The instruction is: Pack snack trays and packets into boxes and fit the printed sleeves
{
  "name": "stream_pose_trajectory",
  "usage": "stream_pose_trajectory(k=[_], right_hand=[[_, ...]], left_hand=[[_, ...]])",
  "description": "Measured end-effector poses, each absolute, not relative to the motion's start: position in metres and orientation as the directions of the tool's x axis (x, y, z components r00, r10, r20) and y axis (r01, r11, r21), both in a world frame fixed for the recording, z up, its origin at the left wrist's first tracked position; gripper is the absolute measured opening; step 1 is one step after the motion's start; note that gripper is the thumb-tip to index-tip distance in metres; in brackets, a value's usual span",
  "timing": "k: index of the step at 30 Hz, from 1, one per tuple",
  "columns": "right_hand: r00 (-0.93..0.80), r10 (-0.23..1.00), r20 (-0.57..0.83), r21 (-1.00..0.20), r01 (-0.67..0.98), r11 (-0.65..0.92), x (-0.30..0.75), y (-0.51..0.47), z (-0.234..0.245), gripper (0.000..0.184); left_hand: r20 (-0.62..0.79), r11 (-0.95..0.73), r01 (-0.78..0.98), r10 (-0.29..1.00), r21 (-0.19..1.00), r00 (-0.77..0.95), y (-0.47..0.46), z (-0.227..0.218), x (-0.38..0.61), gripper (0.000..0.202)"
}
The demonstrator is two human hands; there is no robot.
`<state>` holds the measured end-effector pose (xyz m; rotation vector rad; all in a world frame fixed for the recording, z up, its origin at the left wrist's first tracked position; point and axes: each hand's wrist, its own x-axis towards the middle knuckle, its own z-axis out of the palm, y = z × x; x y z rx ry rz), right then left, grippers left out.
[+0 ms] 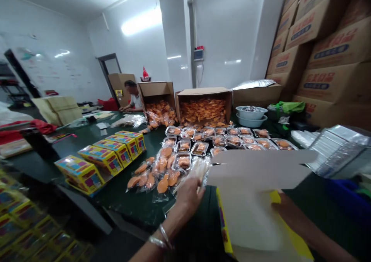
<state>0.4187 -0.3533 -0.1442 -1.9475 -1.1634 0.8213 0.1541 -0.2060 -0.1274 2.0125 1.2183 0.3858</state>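
My left hand (188,197), with a metal bangle at the wrist, is at the near end of a bundle of pale thin sticks (199,168) in clear wrap. Its fingers curl down onto them, and the fingertips are partly hidden. At the right, my right hand (277,205) grips the side of an unfolded carton (249,211), whose white inside faces me and whose yellow printed edges show. Some of that hand's fingers are behind the carton wall. Left of the sticks lie orange, spoon-shaped pieces in clear bags (162,184). Just behind stand foil trays (183,161) holding orange-brown pieces.
Yellow printed boxes (100,157) stand in a row at left. Two large cartons, one a wide carton (204,107), spill orange packets at the back. Basins (251,117), stacked foil trays (337,150) and tall brown cartons (333,72) are at right. A person (135,97) sits far left.
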Motion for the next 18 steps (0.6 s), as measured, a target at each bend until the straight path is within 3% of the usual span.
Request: stream_pose_trajectory(k=[3, 5, 11, 18], right_hand=[[0.582, 0.79, -0.194, -0.833, 0.327, -0.446, 0.445, -0.359, -0.175, 0.042], [0.626, 0.757, -0.188, -0.832, 0.308, -0.461, 0.461, -0.363, -0.193, 0.05], [0.666, 0.696, -0.268, -0.847, 0.183, -0.5, 0.489, -0.377, -0.219, 0.068], [0.686, 0.711, -0.153, -0.869, 0.249, -0.427, 0.46, -0.371, -0.187, 0.059]], left_hand=[[-0.126, -0.322, 0.736, 0.867, 0.596, 0.482, -0.179, -0.131, 0.148, 0.003], [-0.151, -0.333, 0.748, 0.855, 0.574, 0.497, -0.171, -0.133, 0.148, 0.008], [-0.221, -0.221, 0.653, 0.823, 0.724, 0.523, -0.158, -0.11, 0.132, 0.009], [-0.18, -0.123, 0.538, 0.86, 0.834, 0.477, -0.197, -0.071, 0.074, 0.028]])
